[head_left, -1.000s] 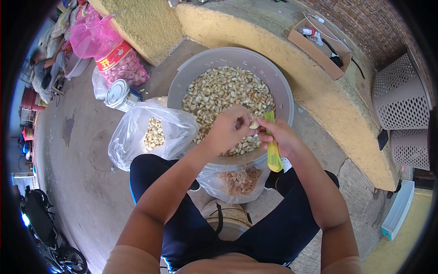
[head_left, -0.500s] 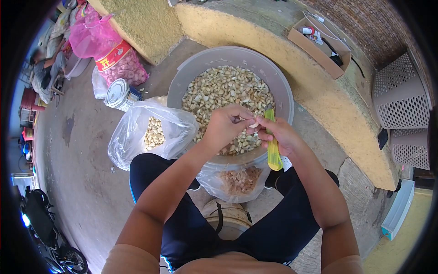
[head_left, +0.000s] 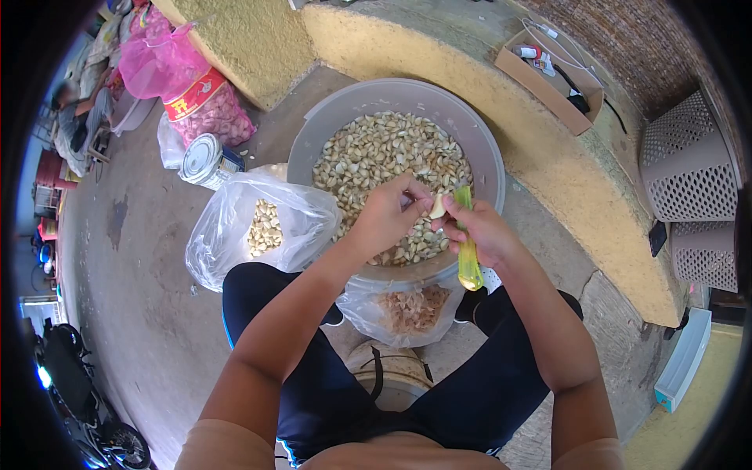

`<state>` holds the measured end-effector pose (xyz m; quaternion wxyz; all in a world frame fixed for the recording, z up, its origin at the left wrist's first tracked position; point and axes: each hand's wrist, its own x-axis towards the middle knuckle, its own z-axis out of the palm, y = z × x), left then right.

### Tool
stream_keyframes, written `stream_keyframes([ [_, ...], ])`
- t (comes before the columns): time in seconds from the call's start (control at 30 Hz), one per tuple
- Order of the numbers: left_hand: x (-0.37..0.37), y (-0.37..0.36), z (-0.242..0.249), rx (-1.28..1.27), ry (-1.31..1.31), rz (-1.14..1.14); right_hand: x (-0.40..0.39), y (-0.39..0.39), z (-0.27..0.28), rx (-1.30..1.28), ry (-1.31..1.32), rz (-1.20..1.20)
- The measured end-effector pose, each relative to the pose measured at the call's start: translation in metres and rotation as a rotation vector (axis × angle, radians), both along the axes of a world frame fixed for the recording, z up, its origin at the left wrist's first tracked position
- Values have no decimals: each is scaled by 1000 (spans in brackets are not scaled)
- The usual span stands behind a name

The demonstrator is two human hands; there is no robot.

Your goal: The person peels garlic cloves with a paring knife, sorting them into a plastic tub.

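On a concrete floor (head_left: 157, 258) beside a low yellow wall (head_left: 501, 110) stands a wide tub (head_left: 489, 160) of garlic cloves. Over it, a pale clove (head_left: 438, 207) sits between the fingertips of both hands. The left hand (head_left: 385, 215) pinches it narrowly; the right hand (head_left: 487, 231) also grips a yellow-green cutter (head_left: 468, 266). With the cutter so near, a slip on slick flesh could nick a finger, or drop the clove among the others. Left of the tub, an open plastic bag (head_left: 215, 239) holds pale cloves.

Navy trousers (head_left: 329, 376) with light-blue side stripes; short beige sleeves (head_left: 227, 445).
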<state>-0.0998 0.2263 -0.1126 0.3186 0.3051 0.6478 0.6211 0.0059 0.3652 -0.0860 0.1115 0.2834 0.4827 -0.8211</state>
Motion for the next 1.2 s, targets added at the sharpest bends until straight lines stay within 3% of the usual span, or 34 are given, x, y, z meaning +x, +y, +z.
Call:
stream_keyframes([
  [0.1,1,1,3,-29,-51,31,0,-2,-1,39,14,-12],
  [0.2,1,0,1,-36,-68,59,-1,-6,6,197,-3,-16],
  [0.3,5,2,4,-27,-133,56,0,-7,0,519,68,33],
  [0.4,6,3,2,-36,-136,51,-1,-7,-3,567,62,25],
  [0.6,3,0,4,-215,-48,57,-1,-5,-8,451,82,-10],
  [0.8,2,2,0,-111,-311,31,-1,-7,-1,259,49,-108],
  [1.2,0,-1,1,-129,-428,-9,1,-2,-6,274,63,-67],
])
